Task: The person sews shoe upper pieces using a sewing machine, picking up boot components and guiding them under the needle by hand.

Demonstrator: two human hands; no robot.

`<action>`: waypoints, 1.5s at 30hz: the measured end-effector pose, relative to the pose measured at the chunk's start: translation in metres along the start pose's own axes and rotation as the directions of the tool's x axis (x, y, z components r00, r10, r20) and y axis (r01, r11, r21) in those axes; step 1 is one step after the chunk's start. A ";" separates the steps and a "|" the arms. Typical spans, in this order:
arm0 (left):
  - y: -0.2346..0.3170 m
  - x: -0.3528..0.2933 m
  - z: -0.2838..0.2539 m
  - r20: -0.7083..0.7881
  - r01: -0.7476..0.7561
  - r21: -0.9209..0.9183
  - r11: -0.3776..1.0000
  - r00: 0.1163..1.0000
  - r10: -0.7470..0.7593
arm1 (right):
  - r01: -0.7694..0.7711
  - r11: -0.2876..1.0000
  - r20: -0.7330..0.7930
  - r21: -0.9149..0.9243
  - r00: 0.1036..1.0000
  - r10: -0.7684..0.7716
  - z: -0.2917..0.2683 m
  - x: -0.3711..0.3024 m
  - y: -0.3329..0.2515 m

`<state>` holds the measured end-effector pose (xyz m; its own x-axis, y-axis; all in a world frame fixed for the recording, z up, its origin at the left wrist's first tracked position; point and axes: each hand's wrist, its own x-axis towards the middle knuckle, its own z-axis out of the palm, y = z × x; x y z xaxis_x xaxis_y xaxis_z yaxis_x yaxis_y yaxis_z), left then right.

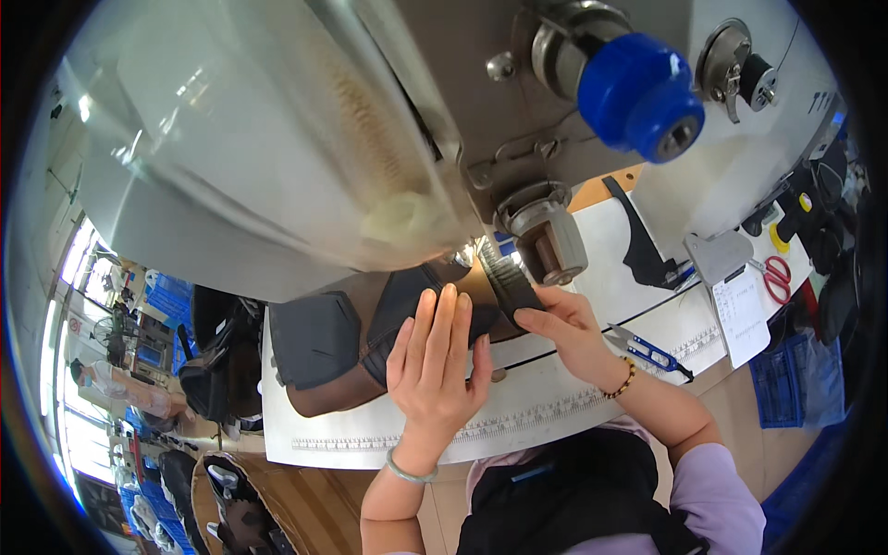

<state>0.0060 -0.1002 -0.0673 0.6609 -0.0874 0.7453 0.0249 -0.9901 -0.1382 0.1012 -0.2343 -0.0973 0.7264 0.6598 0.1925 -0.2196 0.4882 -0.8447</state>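
Observation:
My left hand lies flat with its fingers stretched out over a brown and dark-grey padded panel on the white sewing table. The panel reaches under the head of a sewing machine. Between thumb and fingers, my right hand pinches the near end of a black textured strip, which runs up towards the needle area along the panel's right side. The needle itself is hidden by machine parts and glare.
A blue-handled thread snipper and a printed ruler are at the table's front. Red-handled scissors, a paper and a black cut piece are to the right. A blue crate stands beyond; a cardboard box is lower left.

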 end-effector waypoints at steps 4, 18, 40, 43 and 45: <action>-0.003 -0.004 0.006 -0.043 0.011 -0.074 0.997 0.999 -0.015 | 0.042 0.986 0.102 -0.164 0.994 -0.025 -0.014 0.006 -0.008; -0.003 -0.003 0.009 -0.138 -0.002 -0.127 0.992 0.990 -0.015 | 0.362 0.788 0.268 -0.499 0.929 -0.257 -0.026 0.018 -0.002; 0.003 -0.002 0.008 -0.121 0.003 -0.133 0.991 0.992 -0.019 | 0.074 0.965 0.007 -0.250 0.997 -0.074 -0.005 0.012 -0.005; -0.002 -0.001 0.007 -0.113 -0.010 -0.148 0.989 0.994 -0.007 | 0.098 0.970 -0.012 -0.224 0.995 -0.103 -0.002 0.011 -0.003; -0.005 0.001 0.007 -0.109 -0.027 -0.161 0.987 0.994 0.010 | 0.064 0.981 -0.035 -0.185 0.997 -0.072 0.001 0.011 -0.002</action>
<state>0.0124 -0.0941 -0.0704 0.5757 -0.1084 0.8104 -0.1143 -0.9921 -0.0516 0.1089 -0.2274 -0.0935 0.7625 0.6027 0.2353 -0.0481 0.4155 -0.9083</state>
